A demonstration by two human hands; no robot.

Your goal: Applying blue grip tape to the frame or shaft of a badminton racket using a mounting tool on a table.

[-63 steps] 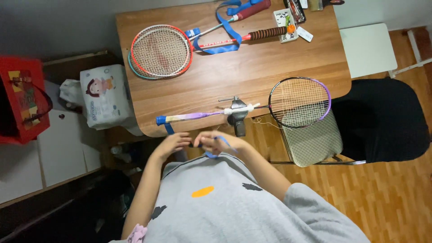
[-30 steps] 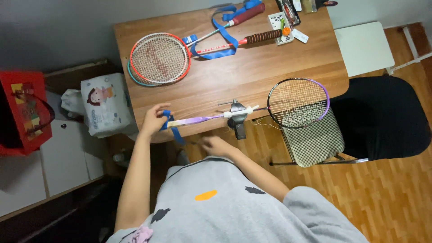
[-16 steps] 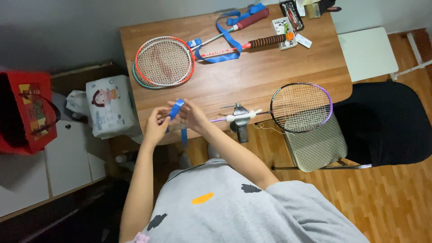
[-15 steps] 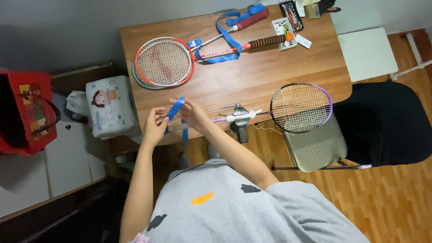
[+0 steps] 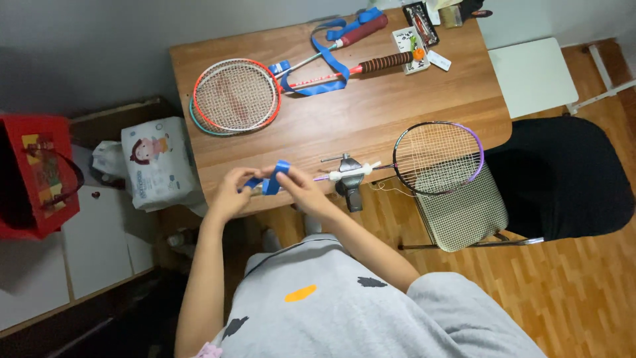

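1. left hand (image 5: pixel 233 191) and right hand (image 5: pixel 299 187) meet at the near edge of the worktop (image 5: pixel 371 126), both sets of fingers pinched narrow on the blue grip tape (image 5: pixel 273 179) at the handle end of the black-and-purple racket (image 5: pixel 434 158).
2. that racket lies across the worktop edge, its shaft held in a small metal clamp (image 5: pixel 350 182); the head overhangs a mesh-seated chair (image 5: pixel 464 212).
3. handling judgement: the tape looks thin, soft and light, likely to twist or crease if slack, so it is best pinched at its free end and kept taut. the racket seems light, with a stiff but slender shaft (grip the handle, not the strings).
4. elsewhere: a red-framed racket (image 5: pixel 235 96) stacked on another, a loose blue strip (image 5: pixel 328 63), a brown-handled racket grip (image 5: pixel 387 63), a red bag (image 5: pixel 36 176) on the floor.
5. change: two seconds earlier both hands sat low at the body, off the handle; a second ago only the left held the blue end. half a second ago the tape stood raised between the hands; now it sits lower, nearer the handle.
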